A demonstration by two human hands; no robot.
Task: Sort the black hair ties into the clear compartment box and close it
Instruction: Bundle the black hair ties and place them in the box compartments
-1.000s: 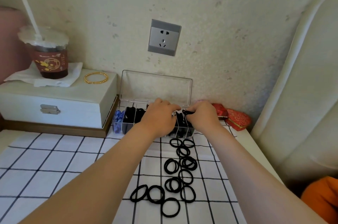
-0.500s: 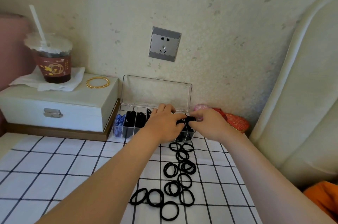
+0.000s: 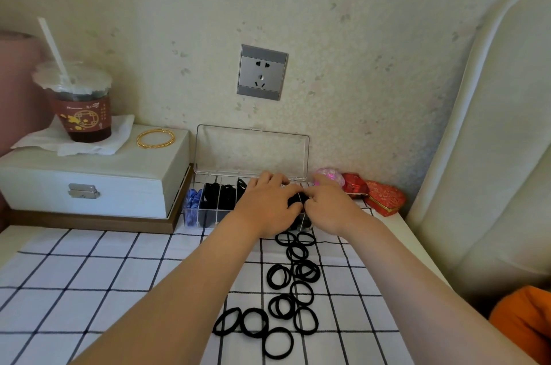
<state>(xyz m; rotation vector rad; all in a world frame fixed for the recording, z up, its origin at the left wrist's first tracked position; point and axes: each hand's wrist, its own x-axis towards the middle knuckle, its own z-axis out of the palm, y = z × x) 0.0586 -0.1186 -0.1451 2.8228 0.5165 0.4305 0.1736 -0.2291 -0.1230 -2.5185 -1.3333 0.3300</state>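
White cloth with a black grid (image 3: 89, 290) fills the lower half of my view, and at its far edge, centre frame against the wall, sits the clear compartment box (image 3: 208, 217) with its lid (image 3: 253, 149) standing upright and open. Its left compartments hold one blue bundle and several black ones. Both hands meet over the right end of the box. The left hand (image 3: 265, 206) lies knuckles-up across the middle compartments with its thumb against a bunch of ties (image 3: 296, 200); I cannot tell whether it grips or only steadies. The right hand (image 3: 328, 206) pinches that bunch with its fingertips, just above a right-hand compartment. I read this as the stuffing step, with one batch being seated between the dividers. Plenty of work is left: a trail of loose black hair ties (image 3: 298, 290) runs down the cloth from just below the box toward the lower centre of the frame. Next I would push the bunch fully below the rim so nothing springs up, then gather another few from the near end of the trail. The lid comes down only once the cloth is cleared.
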